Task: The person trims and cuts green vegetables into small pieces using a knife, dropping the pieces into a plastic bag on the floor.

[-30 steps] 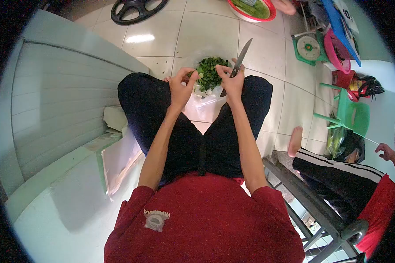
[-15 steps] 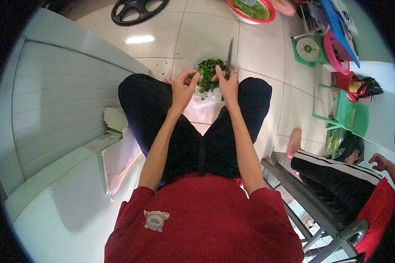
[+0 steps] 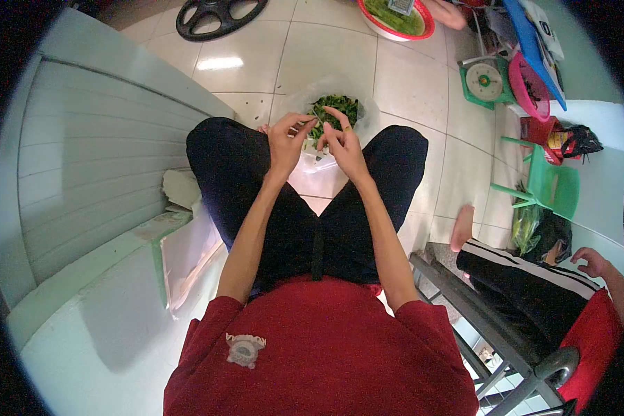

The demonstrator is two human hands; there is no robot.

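My left hand [image 3: 286,144] is closed in a pinch at the near left edge of a clear plastic bag [image 3: 369,111]. A small piece of leafy green seems to be at its fingertips, mostly hidden. My right hand [image 3: 344,149] is curled close beside it, index finger stretched forward. The knife is largely hidden by this hand; a thin sliver that looks like its blade shows between the two hands. Chopped leafy greens [image 3: 343,107] lie in the open bag on the floor, below and beyond my fingers.
A red-rimmed basin [image 3: 395,24] with greens stands ahead, near another person's foot. A black wheel-like ring [image 3: 218,17] lies ahead left. At right are a scale [image 3: 483,82], a pink basket [image 3: 527,87], a green chair [image 3: 551,182] and a seated person's leg [image 3: 527,274] behind a metal railing.
The knife blade, upright above my right hand before, has swung down toward my left hand. My right hand has moved slightly left and nearer my body. The nearby person's hand has shifted a little.
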